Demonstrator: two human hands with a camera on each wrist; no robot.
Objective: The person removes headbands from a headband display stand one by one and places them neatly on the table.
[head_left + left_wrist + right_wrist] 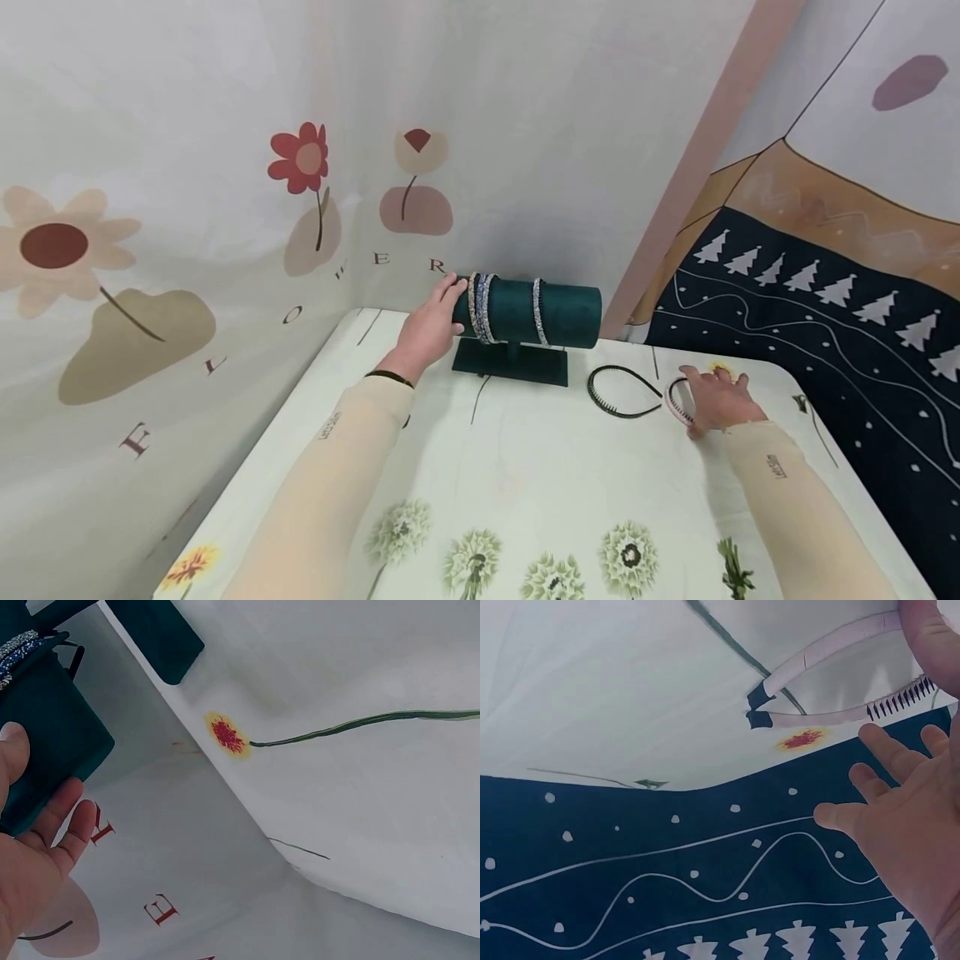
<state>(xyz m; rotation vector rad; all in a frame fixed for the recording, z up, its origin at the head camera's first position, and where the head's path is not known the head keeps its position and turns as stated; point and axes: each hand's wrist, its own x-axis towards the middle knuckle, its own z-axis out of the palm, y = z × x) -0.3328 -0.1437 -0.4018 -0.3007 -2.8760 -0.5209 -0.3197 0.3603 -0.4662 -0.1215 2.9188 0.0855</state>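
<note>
My left hand grips the left end of a dark green velvet headband display stand, thumb in front and fingers behind. Rhinestone headbands in gold, blue and silver sit close together round the roll near that hand. A single silver rhinestone headband circles the roll further right. Over a pale pink toothed headband lying on the table, my right hand hovers with its fingers spread. In the right wrist view the thumb overlaps that headband; whether they touch I cannot tell.
A black toothed headband lies just left of the pink one on the flower-printed tablecloth. Behind the stand hangs a pale printed curtain. Dark blue printed fabric borders the table's right side.
</note>
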